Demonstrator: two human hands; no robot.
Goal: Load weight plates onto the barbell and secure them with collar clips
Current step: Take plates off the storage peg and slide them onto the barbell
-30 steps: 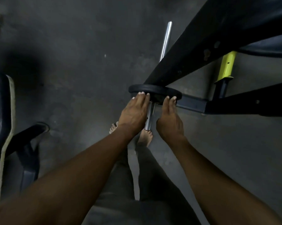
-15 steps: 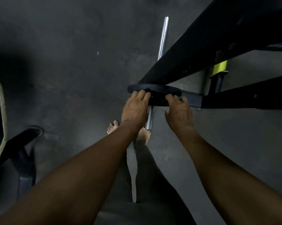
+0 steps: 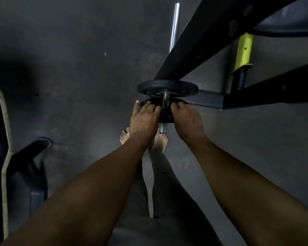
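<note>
Both forearms were seen bare from the lower frame edge to the wrists; no sleeves, watch, bands or rings were worn on them. The left hand [image 3: 144, 119] and right hand [image 3: 187, 119] were ungloved, and short, pale nails were shown on the fingers [image 3: 136, 103] of the left. The legs [image 3: 160, 174] were covered by dark, close-fitting trousers reaching the ankles. The feet [image 3: 161, 139] were left bare, without shoes or socks, and the toes were visible.
</note>
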